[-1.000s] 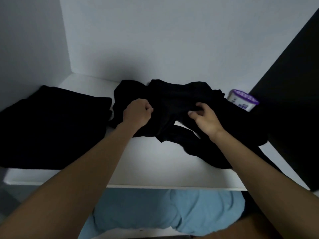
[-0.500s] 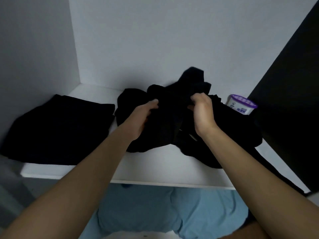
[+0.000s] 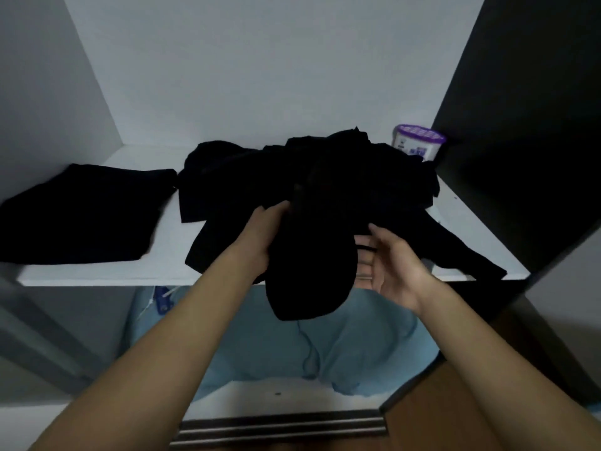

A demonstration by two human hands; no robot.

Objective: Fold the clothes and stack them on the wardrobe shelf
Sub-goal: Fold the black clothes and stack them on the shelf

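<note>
A heap of black clothes (image 3: 234, 177) lies unfolded in the middle of the white wardrobe shelf (image 3: 97, 271). One black garment (image 3: 312, 275) is pulled out of the heap and hangs over the shelf's front edge. My left hand (image 3: 260, 236) grips its left side. On its right side, my right hand (image 3: 390, 268) has loosely curled fingers on the cloth and a thin black strap. A folded black garment (image 3: 81, 213) lies flat at the left end of the shelf.
A white tub with a purple lid (image 3: 418, 143) stands at the back right of the shelf. A dark wardrobe panel (image 3: 520, 125) closes the right side. Light blue cloth (image 3: 325, 349) lies on the level below the shelf.
Both hands have drawn back from the top of the heap toward the shelf's front edge, pulling one black garment out so that it hangs over the edge.
</note>
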